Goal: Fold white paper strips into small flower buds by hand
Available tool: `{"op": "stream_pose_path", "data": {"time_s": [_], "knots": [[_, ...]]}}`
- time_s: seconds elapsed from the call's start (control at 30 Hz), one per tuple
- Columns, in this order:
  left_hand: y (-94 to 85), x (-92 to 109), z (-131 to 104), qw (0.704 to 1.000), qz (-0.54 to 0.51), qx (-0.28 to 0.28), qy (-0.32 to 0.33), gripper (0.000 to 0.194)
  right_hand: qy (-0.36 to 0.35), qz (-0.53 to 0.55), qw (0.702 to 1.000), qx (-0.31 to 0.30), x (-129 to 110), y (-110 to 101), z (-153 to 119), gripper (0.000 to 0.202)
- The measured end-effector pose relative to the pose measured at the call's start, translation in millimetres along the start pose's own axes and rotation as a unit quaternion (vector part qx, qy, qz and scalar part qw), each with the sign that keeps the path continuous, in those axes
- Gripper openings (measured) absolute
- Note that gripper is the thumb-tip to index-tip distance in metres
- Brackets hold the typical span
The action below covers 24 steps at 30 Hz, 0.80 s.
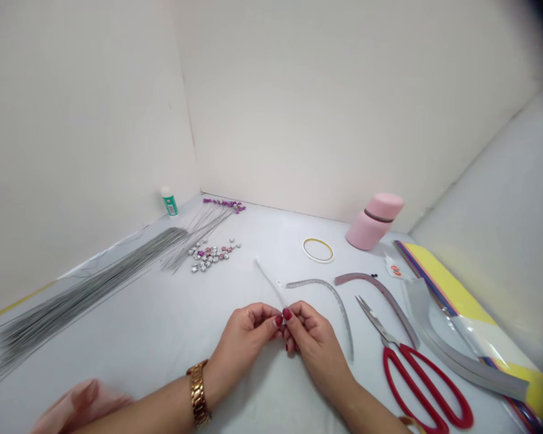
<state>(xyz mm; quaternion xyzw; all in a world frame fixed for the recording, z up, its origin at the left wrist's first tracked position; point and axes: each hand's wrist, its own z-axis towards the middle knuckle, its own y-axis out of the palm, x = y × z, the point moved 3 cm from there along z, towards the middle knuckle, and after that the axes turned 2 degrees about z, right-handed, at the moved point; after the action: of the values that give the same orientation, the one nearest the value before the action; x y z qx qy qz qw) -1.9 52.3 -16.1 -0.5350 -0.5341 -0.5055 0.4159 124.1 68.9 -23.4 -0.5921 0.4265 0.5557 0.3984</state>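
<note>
My left hand (252, 333) and my right hand (314, 340) meet at the front middle of the table, both with fingers pinched. Between the fingertips they hold one end of a narrow whitish strip (271, 282); its free end points away to the upper left. The fingers hide how the held end is shaped. Just right of the hands lies a curved silver strip (332, 290). Beyond it is a pinkish-brown curved strip (387, 292), beside red-handled scissors (396, 346) with blades slightly apart.
Small silver and pink stars (210, 258) lie in a pile behind the left hand. Grey wires (95, 286) stretch along the left, with purple-tipped wires (224, 205) and a glue stick (169, 202) behind. Rightward are a tape roll (318, 250), pink flask (374, 222), grey strips (461, 361) and coloured sheets (461, 283).
</note>
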Motion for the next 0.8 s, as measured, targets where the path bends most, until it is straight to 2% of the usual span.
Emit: {"op": "stream_pose_path", "data": {"time_s": [0.3,0.57,0.67,0.8], "knots": [[1.7,3.7,0.6,0.998,-0.043,-0.041,-0.008,0.020,0.003,-0.009,1.000,0.009,-0.1,-1.6,2.3,0.028],[-1.5,-0.3,2.9,0.998,-0.059,0.013,-0.007,0.013,-0.001,0.010,1.000,-0.009,2.1,-1.3,0.4,0.025],[-0.8,-0.4,1.8,0.998,-0.059,0.004,-0.015,0.014,-0.003,0.008,1.000,-0.007,2.4,-1.3,1.4,0.023],[-1.0,-0.4,1.0,1.000,-0.017,-0.005,0.007,0.013,-0.001,0.012,1.000,-0.001,-0.4,-1.5,1.9,0.024]]}}
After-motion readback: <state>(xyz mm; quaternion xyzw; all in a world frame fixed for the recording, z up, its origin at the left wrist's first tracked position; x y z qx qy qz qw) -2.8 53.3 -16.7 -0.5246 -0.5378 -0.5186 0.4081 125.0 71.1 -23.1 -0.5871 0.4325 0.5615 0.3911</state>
